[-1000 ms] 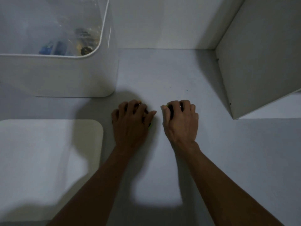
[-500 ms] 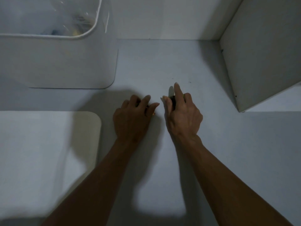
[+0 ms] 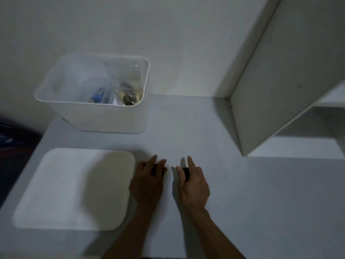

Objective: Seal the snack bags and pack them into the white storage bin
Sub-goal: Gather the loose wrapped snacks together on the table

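head view, dim light, slightly blurred. white tabletop [image 3: 242,193]: carries all items below.

white plastic storage bin [image 3: 104,118], rectangular, rounded corners, open top: stands upright at the far left of the tabletop, against the wall. inside it, clear plastic snack bags [image 3: 127,90] with dark and yellowish contents on the right and something blue on the left; whether the bags are sealed cannot be told.

flat white lid with rounded corners [image 3: 65,193]: lies on the tabletop near the front left, just in front of the bin, apart from it.

left hand [image 3: 147,184]: palm down on the tabletop just right of the lid, fingers partly extended forward, a small dark object [image 3: 155,170] under them; whether it is gripped cannot be told.

right hand [image 3: 194,186]: beside the left, apart from it, forefinger straight, thumb and fingers closed round a small black object [image 3: 186,172].

white shelf unit with an upright side panel [image 3: 280,81]: stands at the right, well apart from the bin.
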